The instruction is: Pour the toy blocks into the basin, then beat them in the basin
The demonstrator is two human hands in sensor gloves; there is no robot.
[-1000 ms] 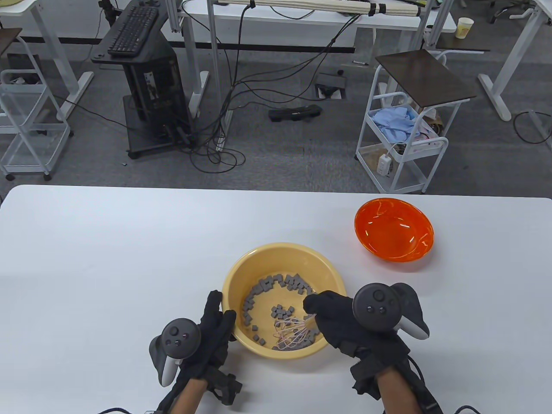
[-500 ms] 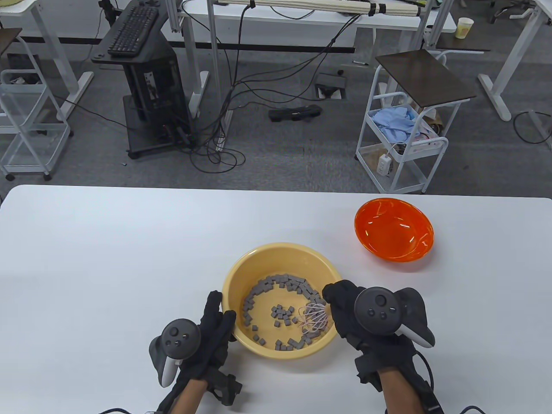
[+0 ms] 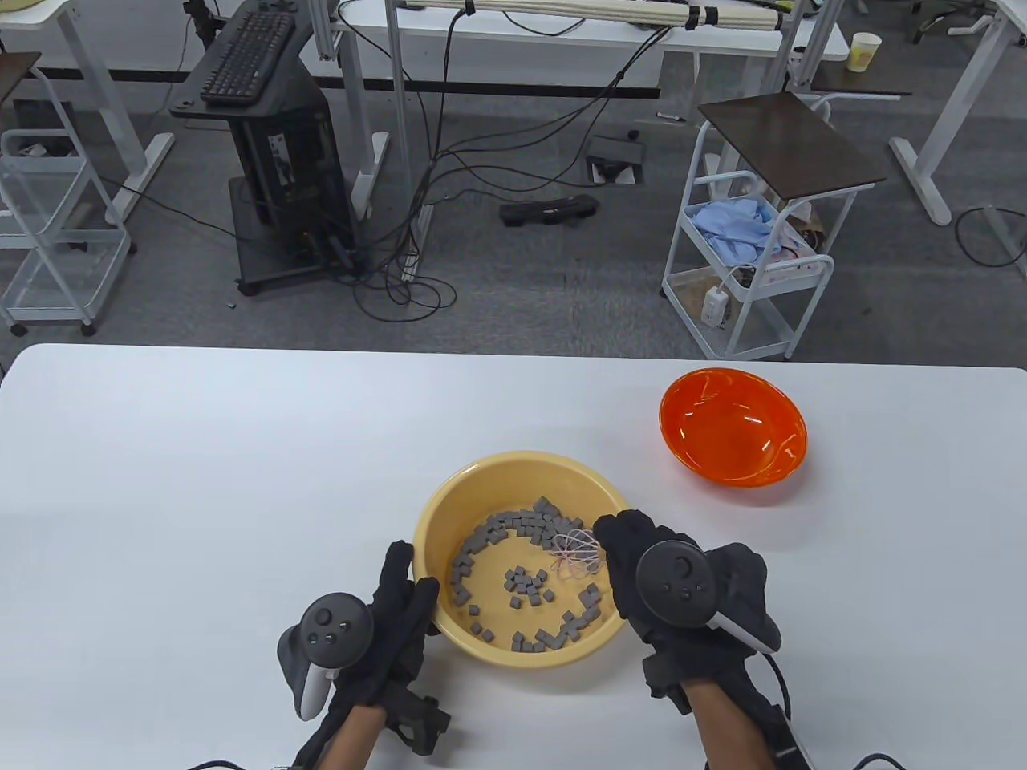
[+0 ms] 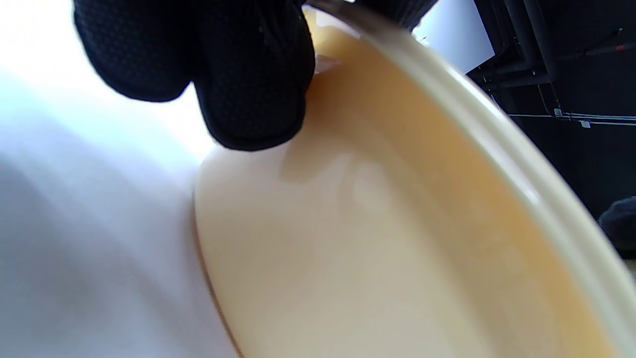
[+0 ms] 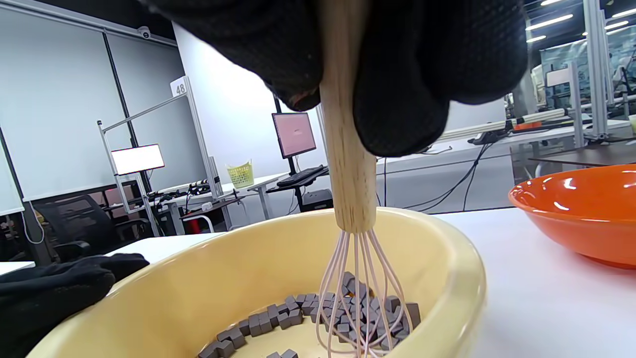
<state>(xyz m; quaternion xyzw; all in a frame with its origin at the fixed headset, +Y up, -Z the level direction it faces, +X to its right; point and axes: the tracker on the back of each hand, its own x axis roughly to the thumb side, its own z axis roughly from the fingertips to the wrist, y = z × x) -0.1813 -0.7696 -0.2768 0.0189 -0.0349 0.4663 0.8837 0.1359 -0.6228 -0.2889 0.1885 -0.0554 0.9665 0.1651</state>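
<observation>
- Lab floor behind held desks, a cable tangle, a white trolley [image 3: 746,265] and a keyboard stand [image 3: 249,60]; none of it bore on the step.
- White table [image 3: 200,481] carried everything; plenty of bare surface round the work.
- Yellow basin [image 3: 449,497] sat near the front edge, between the two hands, flat on the table.
- Orange bowl [image 3: 734,437] stood well apart, back and to the right, with nothing visible in it. Judgement: pour done, beating in hand.
- Left hand [image 3: 393,618] lay against the basin's near-left outer wall, fingers [image 4: 248,94] extended and pressing the side just under the rim, not curled round it. Good brace; advice was to push slightly down as well as in, so the basin could not skate.
- Right hand [image 3: 666,585] was clamped round the wooden handle of the whisk [image 5: 355,278], fingers wrapped, handle close to upright.
- Whisk wires sat in the basin's far-right part, down among the blocks.
- Toy blocks [image 3: 513,533], small grey cubes, lay in a ring along the inner wall, with a loose clump in the middle.
- To do it well: keep wires low on the floor, sweep circles that follow the wall, cut through the centre clump too.
- Moderate speed advised; the cubes looked light, and a fast flick near the rim could throw some out.
- Grip higher on the handle would clear the rim better.
</observation>
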